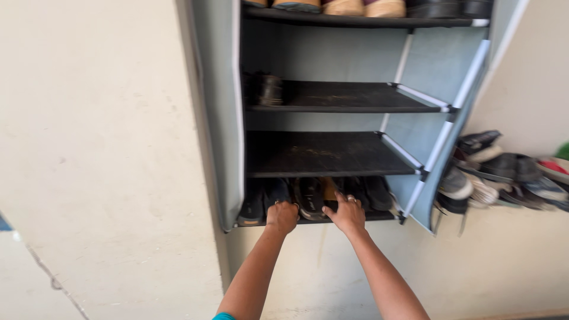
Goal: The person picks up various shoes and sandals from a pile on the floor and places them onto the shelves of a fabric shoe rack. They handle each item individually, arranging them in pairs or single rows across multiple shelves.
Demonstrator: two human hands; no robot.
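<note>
1. A grey fabric shoe rack (220, 118) with dark shelves stands against the pale wall; all places below are told from it.
2. On its bottom shelf lies a row of dark shoes (311, 195).
3. The left hand (282, 216) rests at that shelf's front edge, fingers curled onto a dark shoe; whether it grips is unclear.
4. The right hand (347, 214) lies just beside, fingers spread flat on the neighbouring shoe.
5. Right of the rack, a pile of loose shoes (504, 175) lies on the floor.
</note>
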